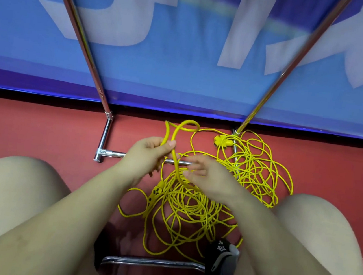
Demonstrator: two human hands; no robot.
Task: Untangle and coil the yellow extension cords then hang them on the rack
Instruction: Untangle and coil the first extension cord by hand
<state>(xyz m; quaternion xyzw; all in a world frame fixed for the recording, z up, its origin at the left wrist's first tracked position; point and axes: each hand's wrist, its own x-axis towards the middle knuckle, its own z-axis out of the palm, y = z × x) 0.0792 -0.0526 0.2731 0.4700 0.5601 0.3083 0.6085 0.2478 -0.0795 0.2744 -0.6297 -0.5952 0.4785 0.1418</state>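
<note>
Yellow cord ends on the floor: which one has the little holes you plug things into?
The long socket strip near the left knee, below the left hand. The other end, by the rack's right pole, is a rounded lump.

blurred: fingers of right hand (203, 175), grip unreadable | cut off: two slanted chrome rack poles (81, 32) leave the top edge | hidden: tangled yellow extension cords (190, 205) partly under both forearms; black shoe with white star (221, 255) partly behind right forearm | blurred: blue banner with white shapes (186, 57)
</note>
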